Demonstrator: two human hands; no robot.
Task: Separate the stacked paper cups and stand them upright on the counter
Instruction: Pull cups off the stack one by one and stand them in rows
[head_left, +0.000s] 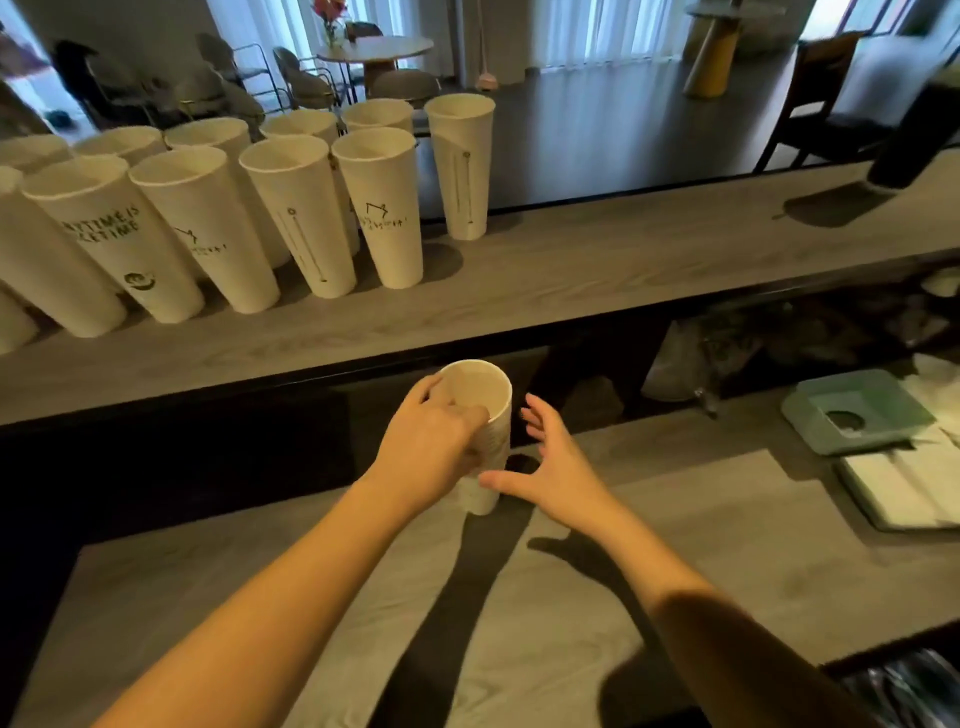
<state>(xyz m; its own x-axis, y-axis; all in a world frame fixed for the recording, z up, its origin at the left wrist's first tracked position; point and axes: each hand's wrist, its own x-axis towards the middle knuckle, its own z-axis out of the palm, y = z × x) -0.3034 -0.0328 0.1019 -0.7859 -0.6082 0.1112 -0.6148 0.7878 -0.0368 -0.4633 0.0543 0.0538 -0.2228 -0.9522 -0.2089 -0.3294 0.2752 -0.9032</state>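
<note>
A stack of white paper cups (483, 410) stands upright on the lower grey work surface (519, 623). My left hand (431, 447) grips the stack near its top rim, fingers curled round it. Just right of the stack is my right hand (545, 467), fingers spread, thumb tip close to the stack's base, holding nothing. Several separated white cups (382, 208) stand upright in two rows on the raised grey counter (597, 270) at the back left; the rightmost one (462, 166) stands a little apart.
A dark cylinder (909, 140) stands at the counter's far right end. A green box (857, 410) and white trays (904, 488) sit to the right on the lower surface. Chairs and a round table lie beyond the counter.
</note>
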